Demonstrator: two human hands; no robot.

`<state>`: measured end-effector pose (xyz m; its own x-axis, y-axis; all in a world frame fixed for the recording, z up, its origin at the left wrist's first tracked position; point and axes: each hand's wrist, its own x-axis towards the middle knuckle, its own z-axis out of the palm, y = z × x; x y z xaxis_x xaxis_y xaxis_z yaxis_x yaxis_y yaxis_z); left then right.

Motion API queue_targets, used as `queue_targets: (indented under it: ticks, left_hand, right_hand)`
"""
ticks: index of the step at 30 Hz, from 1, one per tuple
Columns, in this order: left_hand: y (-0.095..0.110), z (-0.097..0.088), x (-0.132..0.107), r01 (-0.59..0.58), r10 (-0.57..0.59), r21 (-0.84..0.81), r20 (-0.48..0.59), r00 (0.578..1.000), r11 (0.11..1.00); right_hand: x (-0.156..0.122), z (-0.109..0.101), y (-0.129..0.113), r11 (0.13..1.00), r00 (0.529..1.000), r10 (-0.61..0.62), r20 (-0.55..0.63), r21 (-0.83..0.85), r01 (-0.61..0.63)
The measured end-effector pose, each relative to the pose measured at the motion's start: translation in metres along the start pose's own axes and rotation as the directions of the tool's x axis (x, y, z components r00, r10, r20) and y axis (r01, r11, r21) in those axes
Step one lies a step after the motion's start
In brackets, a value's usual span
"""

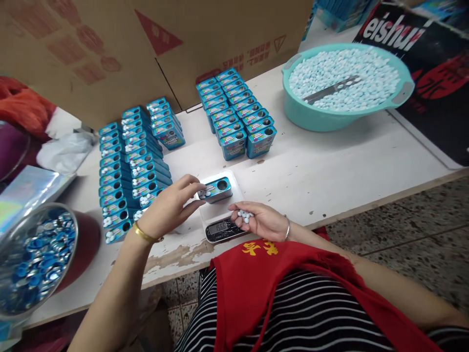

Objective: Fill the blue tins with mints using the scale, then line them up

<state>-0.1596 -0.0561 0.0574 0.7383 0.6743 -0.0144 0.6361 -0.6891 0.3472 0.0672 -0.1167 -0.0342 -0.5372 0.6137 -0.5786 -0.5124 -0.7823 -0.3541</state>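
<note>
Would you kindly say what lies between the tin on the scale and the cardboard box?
A two-column block of blue tins and a strip of white tabletop, as the head view shows.

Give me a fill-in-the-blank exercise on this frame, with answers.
1. The right hand cups small pale pieces, palm ____.
2. The left hand is at a blue tin on a digital ____.
3. The apron is ____.
4. A bowl of blue and silver pieces stands on the person's ____ side.

Missing words: up; scale; red; left.
</note>
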Motion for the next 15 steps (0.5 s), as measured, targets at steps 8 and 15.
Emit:
queue_targets:
  ticks: [8, 15]
  left_hand:
    - [0.0, -0.009, 0.017, 0.009, -0.013, 0.021, 0.19, 0.982, 1.0]
    - [-0.003, -0.011, 0.02, -0.027, 0.041, -0.084, 0.172, 0.984, 0.996]
  right_hand:
    - [0.024, 0.033, 0.002, 0.994, 0.99, 0.11, 0.086, -0.026, -0.108]
    - [0.035, 0.044, 0.003, 0.99, 0.981, 0.118, 0.156, 0.053, -0.127]
